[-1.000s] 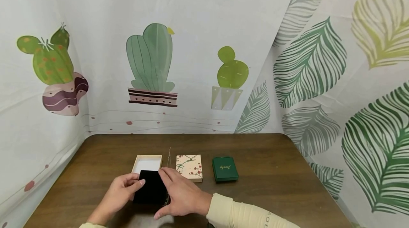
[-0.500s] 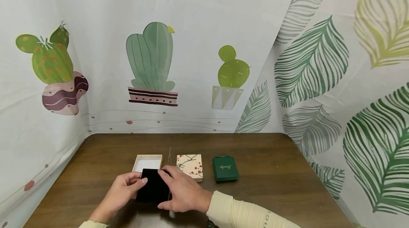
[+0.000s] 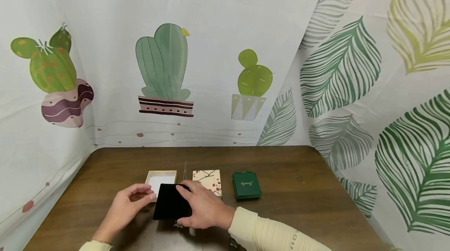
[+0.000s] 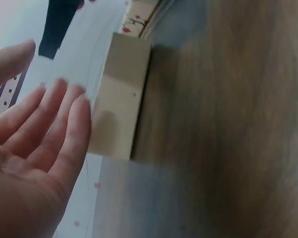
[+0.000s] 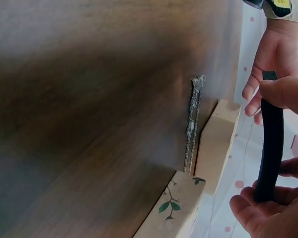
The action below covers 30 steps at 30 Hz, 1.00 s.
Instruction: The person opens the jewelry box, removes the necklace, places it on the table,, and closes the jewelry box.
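Over the brown table (image 3: 288,204): right hand (image 3: 204,208) pinches black slab (image 3: 170,202) between thumb and fingers.
Left hand (image 3: 123,206): just beside the slab, thumb spread from fingers.

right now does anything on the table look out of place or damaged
Nothing stands out as spilled or damaged; only the silvery chain looks loose, lying on the table rather than in the open box.
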Tool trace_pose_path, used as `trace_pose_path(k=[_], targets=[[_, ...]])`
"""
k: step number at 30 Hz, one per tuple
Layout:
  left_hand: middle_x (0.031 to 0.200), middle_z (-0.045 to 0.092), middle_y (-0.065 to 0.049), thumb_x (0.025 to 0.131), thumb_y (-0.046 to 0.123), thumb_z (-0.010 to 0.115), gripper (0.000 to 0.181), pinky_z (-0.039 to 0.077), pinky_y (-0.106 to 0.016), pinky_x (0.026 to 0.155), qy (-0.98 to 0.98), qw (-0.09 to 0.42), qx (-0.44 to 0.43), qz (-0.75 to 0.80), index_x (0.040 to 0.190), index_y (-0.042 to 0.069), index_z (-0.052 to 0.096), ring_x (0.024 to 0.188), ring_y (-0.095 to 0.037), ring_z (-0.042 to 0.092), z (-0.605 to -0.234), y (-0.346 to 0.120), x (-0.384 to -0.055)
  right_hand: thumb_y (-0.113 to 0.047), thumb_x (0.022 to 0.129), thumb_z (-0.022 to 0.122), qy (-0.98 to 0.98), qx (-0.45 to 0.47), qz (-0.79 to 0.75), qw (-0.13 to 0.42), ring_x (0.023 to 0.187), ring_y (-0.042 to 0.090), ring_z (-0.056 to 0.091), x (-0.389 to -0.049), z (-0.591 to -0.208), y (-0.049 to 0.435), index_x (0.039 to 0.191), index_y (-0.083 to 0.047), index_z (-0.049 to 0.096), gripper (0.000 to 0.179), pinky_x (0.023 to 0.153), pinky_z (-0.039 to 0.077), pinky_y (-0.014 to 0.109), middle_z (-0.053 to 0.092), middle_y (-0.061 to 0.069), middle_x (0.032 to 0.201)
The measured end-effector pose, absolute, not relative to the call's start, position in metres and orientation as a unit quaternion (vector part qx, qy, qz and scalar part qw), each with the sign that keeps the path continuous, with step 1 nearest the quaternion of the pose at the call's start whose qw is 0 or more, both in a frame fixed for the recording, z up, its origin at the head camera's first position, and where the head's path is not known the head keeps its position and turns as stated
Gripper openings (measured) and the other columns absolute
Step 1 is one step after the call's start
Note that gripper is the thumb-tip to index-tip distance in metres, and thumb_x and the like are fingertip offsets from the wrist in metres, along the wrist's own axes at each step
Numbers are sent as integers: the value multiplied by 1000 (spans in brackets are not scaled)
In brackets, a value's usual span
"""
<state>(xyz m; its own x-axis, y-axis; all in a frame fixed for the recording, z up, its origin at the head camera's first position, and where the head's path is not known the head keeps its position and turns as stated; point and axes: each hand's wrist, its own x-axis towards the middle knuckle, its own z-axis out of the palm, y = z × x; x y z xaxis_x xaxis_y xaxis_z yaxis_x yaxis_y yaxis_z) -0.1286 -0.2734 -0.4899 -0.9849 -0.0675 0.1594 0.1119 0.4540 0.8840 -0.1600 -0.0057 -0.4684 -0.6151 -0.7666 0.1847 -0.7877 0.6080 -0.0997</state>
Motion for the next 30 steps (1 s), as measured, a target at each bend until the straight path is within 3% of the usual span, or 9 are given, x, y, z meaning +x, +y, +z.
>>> trace_pose_path(k=[4, 7, 9, 14, 16, 18, 23, 28, 30], targets=[[116, 75, -19, 87, 19, 85, 41, 56, -19, 76, -875, 114, -8, -470, 120, -1, 71, 89, -2, 70, -490, -283, -134, -55, 89, 75, -895, 435, 80, 61, 142, 19, 51, -162, -470, -3, 157, -14, 47, 84, 109, 50, 27, 49, 7, 156], [120, 72, -19, 83, 21, 89, 48, 54, -20, 73, -895, 140, -17, -424, 123, 1, 70, 90, -6, 67, -491, -290, -140, -55, 89, 75, -893, 438, 78, 66, 142, 19, 51, -163, -470, -2, 156, -15, 48, 82, 109, 49, 26, 50, 6, 155], [125, 68, -19, 82, 25, 90, 54, 54, -29, 79, -910, 151, -33, -385, 126, 2, 68, 100, -16, 65, -493, -294, -145, -56, 89, 74, -893, 439, 76, 70, 141, 19, 52, -164, -470, -2, 155, -15, 49, 81, 109, 49, 26, 51, 7, 154], [157, 41, -27, 80, 45, 89, 86, 44, -69, 102, -941, 57, -91, -321, 145, 1, 54, 140, -52, 38, -498, -301, -157, -55, 91, 74, -898, 430, 83, 51, 144, 20, 49, -167, -470, 0, 156, -16, 49, 80, 111, 48, 27, 50, 7, 155], [163, 33, -29, 79, 50, 88, 93, 40, -73, 104, -947, 17, -103, -305, 148, -1, 52, 145, -57, 31, -501, -301, -158, -55, 91, 73, -899, 428, 85, 42, 145, 20, 48, -168, -471, 1, 156, -16, 48, 80, 111, 48, 27, 50, 7, 156], [162, 34, -29, 78, 52, 88, 93, 43, -70, 103, -953, 8, -103, -284, 145, -3, 55, 143, -56, 35, -503, -299, -157, -56, 91, 73, -900, 426, 85, 38, 145, 20, 48, -169, -472, 2, 156, -16, 48, 80, 112, 47, 27, 49, 7, 156], [143, 49, -29, 74, 60, 88, 92, 49, -64, 96, -965, 58, -84, -240, 134, -5, 62, 127, -52, 49, -503, -292, -150, -56, 90, 73, -903, 420, 89, 38, 143, 20, 50, -171, -473, 5, 155, -16, 49, 80, 110, 49, 29, 50, 6, 156], [124, 55, -25, 65, 71, 87, 102, 51, -60, 90, -969, 84, -65, -222, 132, -3, 61, 113, -43, 53, -498, -287, -142, -54, 92, 72, -905, 415, 97, 23, 145, 22, 49, -173, -472, 9, 156, -15, 48, 79, 108, 52, 31, 48, 8, 158], [127, 53, -27, 65, 67, 89, 104, 51, -61, 91, -968, 87, -66, -224, 134, -4, 58, 115, -45, 52, -497, -288, -144, -54, 92, 73, -906, 411, 96, 20, 146, 23, 48, -175, -471, 11, 157, -15, 47, 79, 109, 51, 31, 47, 9, 159]])
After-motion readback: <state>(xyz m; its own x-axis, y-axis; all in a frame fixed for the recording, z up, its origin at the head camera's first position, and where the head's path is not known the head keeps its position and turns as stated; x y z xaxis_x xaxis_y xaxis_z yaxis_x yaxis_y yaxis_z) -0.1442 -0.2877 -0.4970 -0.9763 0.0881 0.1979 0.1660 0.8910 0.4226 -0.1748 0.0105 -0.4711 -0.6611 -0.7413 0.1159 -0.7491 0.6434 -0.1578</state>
